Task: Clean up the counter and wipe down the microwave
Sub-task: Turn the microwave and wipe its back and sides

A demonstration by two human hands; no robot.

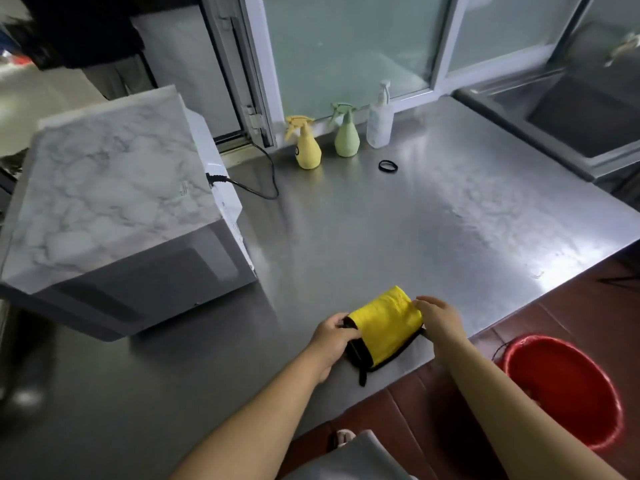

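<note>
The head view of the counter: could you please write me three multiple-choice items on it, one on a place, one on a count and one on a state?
1. Where does the red bucket stand?
A. on the counter
B. on the floor to the right
C. on the microwave

2. How many bottles stand by the window?
A. one
B. five
C. three

3. What state is the yellow cloth in?
A. folded, held by both hands
B. hanging from the window
C. spread over the microwave

Answers: 1 B, it sits below the counter edge; 2 C, yellow, green, clear; 3 A, left hand and right hand grip it.
</note>
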